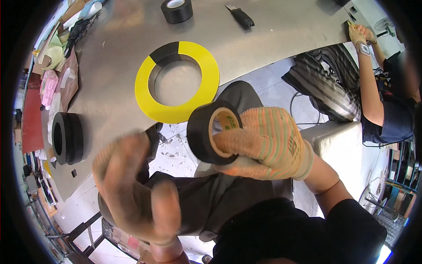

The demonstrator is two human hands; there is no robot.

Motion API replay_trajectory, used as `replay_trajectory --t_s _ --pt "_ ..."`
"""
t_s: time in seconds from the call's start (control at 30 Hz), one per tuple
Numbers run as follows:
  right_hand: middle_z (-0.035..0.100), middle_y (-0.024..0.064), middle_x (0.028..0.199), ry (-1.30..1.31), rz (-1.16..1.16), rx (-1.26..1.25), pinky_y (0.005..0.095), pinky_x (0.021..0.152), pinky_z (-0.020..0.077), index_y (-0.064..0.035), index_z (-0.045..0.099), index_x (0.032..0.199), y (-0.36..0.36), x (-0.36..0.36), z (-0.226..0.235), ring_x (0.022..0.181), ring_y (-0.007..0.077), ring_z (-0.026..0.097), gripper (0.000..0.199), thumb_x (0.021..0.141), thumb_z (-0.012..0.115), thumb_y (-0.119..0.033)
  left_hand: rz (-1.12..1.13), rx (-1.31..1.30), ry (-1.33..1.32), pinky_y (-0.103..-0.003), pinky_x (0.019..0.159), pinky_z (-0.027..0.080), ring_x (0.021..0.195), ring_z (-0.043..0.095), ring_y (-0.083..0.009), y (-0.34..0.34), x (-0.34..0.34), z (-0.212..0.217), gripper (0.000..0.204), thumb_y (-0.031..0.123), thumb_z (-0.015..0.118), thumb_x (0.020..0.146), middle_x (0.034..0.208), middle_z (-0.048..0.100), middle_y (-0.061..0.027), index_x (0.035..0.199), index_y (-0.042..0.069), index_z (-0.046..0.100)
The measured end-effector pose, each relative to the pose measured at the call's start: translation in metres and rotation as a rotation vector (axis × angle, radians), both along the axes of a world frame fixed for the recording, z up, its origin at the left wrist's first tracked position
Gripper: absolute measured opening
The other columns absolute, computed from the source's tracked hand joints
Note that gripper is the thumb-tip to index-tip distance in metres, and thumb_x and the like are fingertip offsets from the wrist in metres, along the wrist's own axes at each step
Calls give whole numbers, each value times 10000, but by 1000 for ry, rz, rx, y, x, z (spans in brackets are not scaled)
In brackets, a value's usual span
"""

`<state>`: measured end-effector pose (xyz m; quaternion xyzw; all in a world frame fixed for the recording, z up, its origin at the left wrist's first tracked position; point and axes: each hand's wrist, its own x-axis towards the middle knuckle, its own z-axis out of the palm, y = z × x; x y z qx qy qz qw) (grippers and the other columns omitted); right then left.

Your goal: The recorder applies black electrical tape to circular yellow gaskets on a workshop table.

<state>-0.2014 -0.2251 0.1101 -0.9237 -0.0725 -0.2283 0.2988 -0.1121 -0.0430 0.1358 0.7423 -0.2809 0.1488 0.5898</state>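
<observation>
Tape work goes best if you keep your right hand (263, 143) steady: its gloved fingers pinch the black tape roll (210, 132) through the core, held above your lap, just off the bench (272, 31) edge. Your left hand (136, 189) is blurred, fingers loosely spread, holding nothing visible; slow it to find the free end. The roll looks glossy black with a tan cardboard core, near the yellow ring (176, 83).

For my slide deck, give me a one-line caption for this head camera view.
Gloved right hand holds a black tape roll near a yellow-and-black ring on the metal table; left hand blurred.
</observation>
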Motion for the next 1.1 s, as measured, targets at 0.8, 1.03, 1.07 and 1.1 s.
replay_trajectory --t_s 0.8,1.03,1.07,1.1 --pt "594 80 627 -162 -44 93 417 540 471 -165 629 1090 -13 22 -5 602 300 637 305 877 696 -372 -286 79 -90 -366 996 416 1060 566 -251 8 33 -1 406 339 526 994 1106 604 -165 1121 -38 609" --pt "713 97 826 -249 168 17 439 738 519 -224 714 1055 -5 90 22 845 302 685 324 884 600 -474 -501 -211 114 -444 1174 306 1358 455 -310 -18 83 -19 731 502 494 1006 1430 497 -181 1475 -51 394" --pt "730 82 892 -166 183 -25 443 766 528 -255 714 1109 -10 91 28 911 292 684 341 884 594 -482 -496 -339 210 -436 1170 315 1348 465 -296 -21 85 -24 704 483 503 1007 1425 503 -167 1474 -34 406" --pt "736 73 952 -238 232 -57 450 796 525 -259 707 1142 -15 96 26 971 287 677 373 894 581 -507 -528 -341 114 -434 1188 284 1380 428 -287 -28 80 -22 677 464 481 1021 1465 466 -165 1486 -21 398"
